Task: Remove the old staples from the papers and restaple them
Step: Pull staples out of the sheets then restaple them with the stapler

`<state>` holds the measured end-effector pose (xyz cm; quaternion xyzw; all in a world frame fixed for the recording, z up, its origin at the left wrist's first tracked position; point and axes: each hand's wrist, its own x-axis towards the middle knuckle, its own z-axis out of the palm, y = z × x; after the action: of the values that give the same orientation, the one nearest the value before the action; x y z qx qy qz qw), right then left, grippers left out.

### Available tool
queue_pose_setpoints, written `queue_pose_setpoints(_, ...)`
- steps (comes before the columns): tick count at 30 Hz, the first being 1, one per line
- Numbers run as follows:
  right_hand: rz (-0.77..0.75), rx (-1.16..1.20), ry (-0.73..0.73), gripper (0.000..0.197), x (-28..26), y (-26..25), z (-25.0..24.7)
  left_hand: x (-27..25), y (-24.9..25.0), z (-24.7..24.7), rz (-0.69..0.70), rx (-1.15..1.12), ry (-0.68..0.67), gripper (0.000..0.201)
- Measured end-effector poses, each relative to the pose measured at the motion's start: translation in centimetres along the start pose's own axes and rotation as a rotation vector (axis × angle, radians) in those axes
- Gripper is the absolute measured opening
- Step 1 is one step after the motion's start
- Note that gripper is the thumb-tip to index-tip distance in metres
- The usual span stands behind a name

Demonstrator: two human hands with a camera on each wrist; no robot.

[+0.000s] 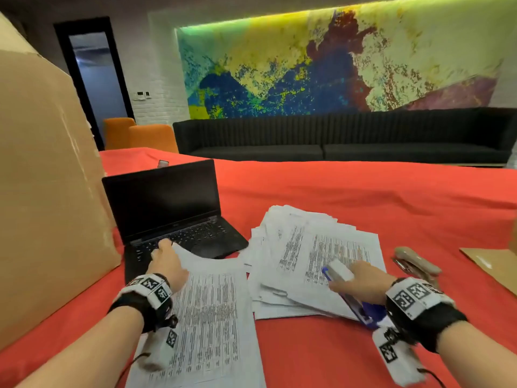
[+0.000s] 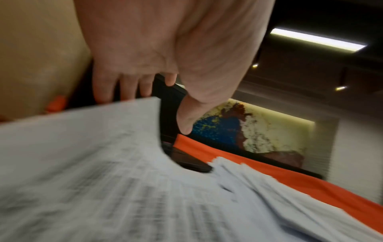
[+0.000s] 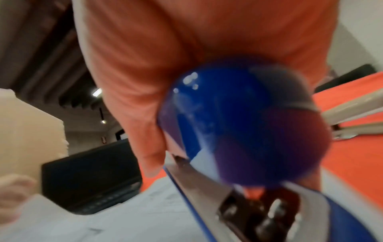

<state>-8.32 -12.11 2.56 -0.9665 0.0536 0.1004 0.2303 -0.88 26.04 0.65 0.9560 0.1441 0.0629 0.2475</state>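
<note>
Right hand [image 1: 361, 281] fingers around blue stapler [image 1: 349, 292]

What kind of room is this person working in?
Probably an office lounge or meeting area. A long dark sofa runs under a big colourful wall painting, and the red-covered table holds an open laptop and printed papers.

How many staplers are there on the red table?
2. A blue stapler is in the right hand, over the spread papers. A beige stapler lies on the table farther right. Papers might hide more.
</note>
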Motion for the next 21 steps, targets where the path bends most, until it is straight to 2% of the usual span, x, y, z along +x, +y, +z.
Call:
queue_pose_setpoints(3, 0.15, -0.092, -0.004, 0.036, 1.1, 4.6, -0.7, -0.7, 3.9, 2.0, 0.134, 0.22, 0.062, 0.069)
queue_pose_setpoints(5, 0.24, -0.167, 0.022, 0.03, 1.6, 7.3, -1.7, -1.3, 6.6, 4.2, 0.292, 0.279, 0.004, 0.055)
queue_pose_setpoints(6, 0.289, -0.21, 0.043, 0.027, 1.8, 8.7, -2.1, -1.6, 8.0, 5.3, 0.373, 0.242, -0.067, 0.048)
queue_pose_setpoints(7, 0.337, -0.238, 0.059, 0.032, 2.1, 10.1, -2.4, -2.0, 9.2, 6.5, 0.443, 0.183, -0.163, 0.044)
queue_pose_setpoints(9, 0.427, -0.239, 0.083, 0.056, 2.5, 12.7, -2.8, -3.0, 11.6, 8.7, 0.563, 0.094, -0.351, 0.041)
queue_pose_setpoints(12, 0.543, -0.279, 0.079, 0.047, 2.4, 15.6, -3.6, -4.6, 14.7, 11.1, 0.757, 0.145, -0.497, 0.053)
queue_pose_setpoints(14, 0.56, -0.282, 0.124, 0.046, 2.5, 16.7, -4.2, -5.5, 16.1, 11.9, 0.874, 0.275, -0.562, 0.066)
queue_pose_setpoints(16, 0.568, -0.295, 0.205, 0.059, 3.7, 17.6, -4.6, -6.0, 16.8, 12.1, 0.934, 0.406, -0.602, 0.071)
queue_pose_setpoints(19, 0.512, -0.272, 0.322, 0.074, 4.9, 16.0, -5.8, -6.1, 16.8, 12.0, 0.959, 0.485, -0.565, 0.049)
queue_pose_setpoints(21, 0.469, -0.208, 0.296, 0.071, 5.4, 14.3, -6.5, -6.0, 16.8, 11.6, 0.963, 0.448, -0.536, 0.03)
